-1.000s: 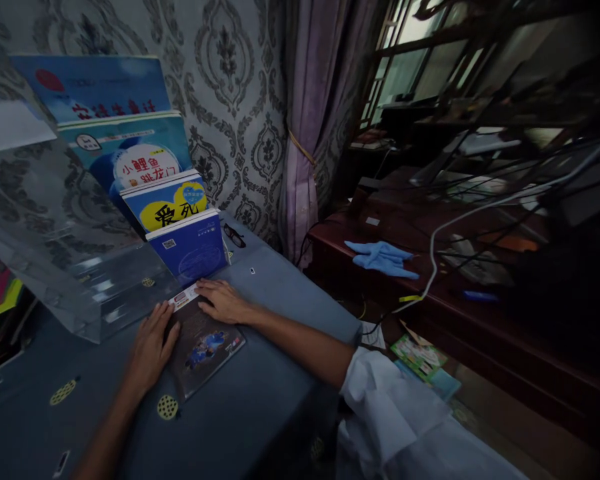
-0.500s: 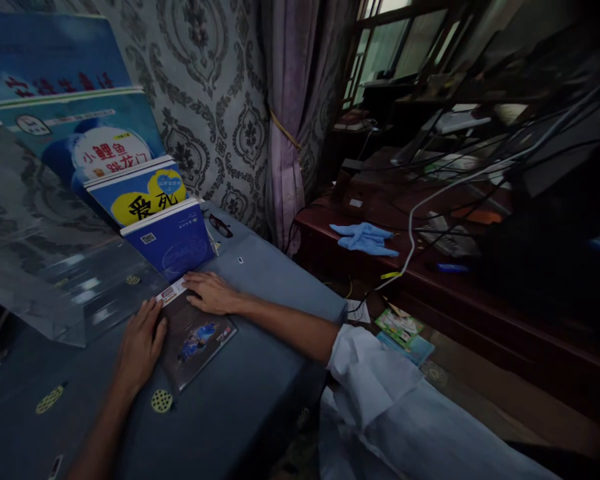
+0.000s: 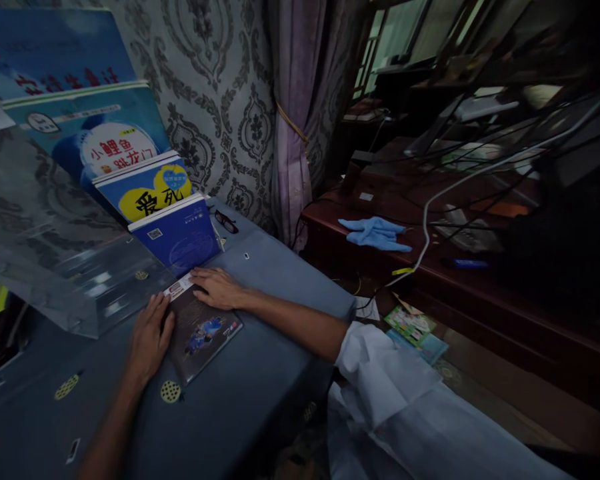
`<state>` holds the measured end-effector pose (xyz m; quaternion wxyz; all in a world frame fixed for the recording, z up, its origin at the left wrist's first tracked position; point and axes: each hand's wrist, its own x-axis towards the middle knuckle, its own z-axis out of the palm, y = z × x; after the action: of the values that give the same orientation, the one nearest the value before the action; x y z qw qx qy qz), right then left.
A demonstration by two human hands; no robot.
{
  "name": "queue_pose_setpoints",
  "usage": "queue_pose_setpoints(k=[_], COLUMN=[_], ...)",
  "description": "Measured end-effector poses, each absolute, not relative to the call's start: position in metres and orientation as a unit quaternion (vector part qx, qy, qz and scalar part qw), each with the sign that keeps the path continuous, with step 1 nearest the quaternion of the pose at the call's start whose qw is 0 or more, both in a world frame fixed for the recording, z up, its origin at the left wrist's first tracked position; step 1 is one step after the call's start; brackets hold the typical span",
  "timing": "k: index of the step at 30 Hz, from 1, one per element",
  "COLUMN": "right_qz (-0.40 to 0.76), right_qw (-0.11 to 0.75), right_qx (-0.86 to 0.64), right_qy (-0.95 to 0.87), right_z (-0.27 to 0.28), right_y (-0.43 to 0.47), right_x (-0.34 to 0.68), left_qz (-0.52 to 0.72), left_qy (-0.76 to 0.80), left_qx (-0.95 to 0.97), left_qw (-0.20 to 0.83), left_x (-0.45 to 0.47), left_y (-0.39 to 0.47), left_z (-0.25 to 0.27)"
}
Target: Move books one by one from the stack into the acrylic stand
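On the blue-grey cloth-covered surface (image 3: 285, 283) in the head view, a thin dark brown rectangular book (image 3: 193, 350), marked with a blue picture and a white strip along its far edge, is laid flat before the clear plastic stepped rack (image 3: 100, 300). Its left edge is covered by the left hand (image 3: 147, 337), whose fingers are stretched out and held close together, with the thumb set apart; whether the edge is pinched cannot be told. The far right part is pressed by the right hand (image 3: 217, 288), palm down, its fingers extended and slightly spread, with nothing enclosed by them. In the rack, just beyond, a deep blue paper-covered book (image 3: 180, 237) is stood in front, backed by a blue book with a yellow patch (image 3: 155, 193), a teal picture book (image 3: 125, 127) and a large blue book with red lettering (image 3: 60, 50). Dark-framed glasses (image 3: 226, 221) are set down near the wall. On a dark red wooden surface (image 3: 325, 210), a crumpled light blue cloth (image 3: 375, 233) is seen, well apart from the hands.
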<state>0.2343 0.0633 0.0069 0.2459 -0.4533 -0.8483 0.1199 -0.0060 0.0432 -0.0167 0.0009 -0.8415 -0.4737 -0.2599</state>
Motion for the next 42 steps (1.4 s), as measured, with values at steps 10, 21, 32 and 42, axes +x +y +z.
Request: queue_pose_setpoints(k=[10, 21, 32, 42], right_qz=[0.130, 0.146, 0.150, 0.135], right_qw=[0.261, 0.269, 0.307, 0.299], right_qx=[-0.447, -0.449, -0.434, -0.450], right_qy=[-0.846, -0.839, -0.834, -0.830], right_z=[0.003, 0.006, 0.003, 0.005], right_y=[0.060, 0.031, 0.031, 0.030], right_x=[0.234, 0.244, 0.242, 0.240], left_qz=[-0.257, -0.258, -0.205, -0.172], left_qy=[-0.477, -0.486, -0.436, -0.427], left_qx=[-0.840, -0.835, -0.876, -0.887], left_qw=[-0.020, -0.011, -0.017, -0.027], left_x=[-0.004, -0.001, 0.035, 0.058], left_y=[0.042, 0.040, 0.034, 0.071], left_z=[-0.013, -0.013, 0.022, 0.007])
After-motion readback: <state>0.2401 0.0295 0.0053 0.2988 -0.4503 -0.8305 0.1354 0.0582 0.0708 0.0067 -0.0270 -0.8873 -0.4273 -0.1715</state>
